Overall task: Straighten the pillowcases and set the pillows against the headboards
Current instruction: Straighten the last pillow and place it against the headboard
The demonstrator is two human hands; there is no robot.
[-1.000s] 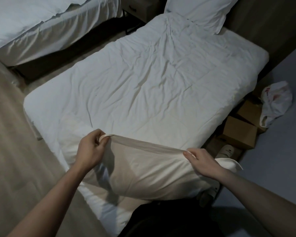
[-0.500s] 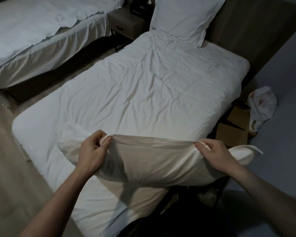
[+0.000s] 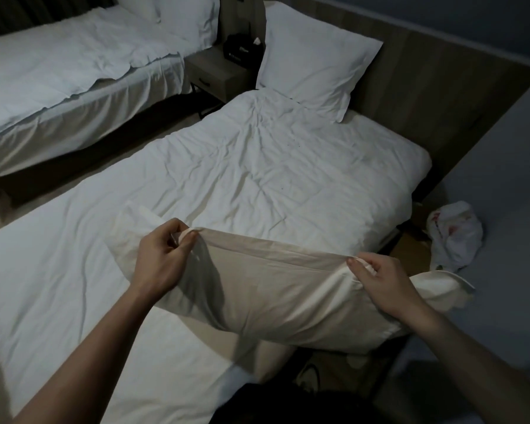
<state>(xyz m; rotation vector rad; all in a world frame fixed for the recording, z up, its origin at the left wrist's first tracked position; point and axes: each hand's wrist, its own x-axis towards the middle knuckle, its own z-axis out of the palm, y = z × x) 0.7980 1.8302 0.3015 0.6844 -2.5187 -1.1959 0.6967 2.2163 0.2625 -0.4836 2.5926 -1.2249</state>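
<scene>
At the foot of the near bed [image 3: 257, 166], the left hand [image 3: 161, 261] and right hand [image 3: 383, 281] are holding a pillow [image 3: 282, 298] above the duvet, each set of fingers pinching the top hem of its cream pillowcase and pulling it taut between them. Another pillow [image 3: 314, 67] is leaning against the headboard [image 3: 426, 87]. Beside it, a nightstand [image 3: 218, 71] is carrying what looks like a dark tissue box [image 3: 242, 50], too dim to be sure.

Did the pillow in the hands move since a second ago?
Cannot tell. The camera tilted up; the held pillow sits over the same foot corner of the bed, pinched by left hand and right hand.
</scene>
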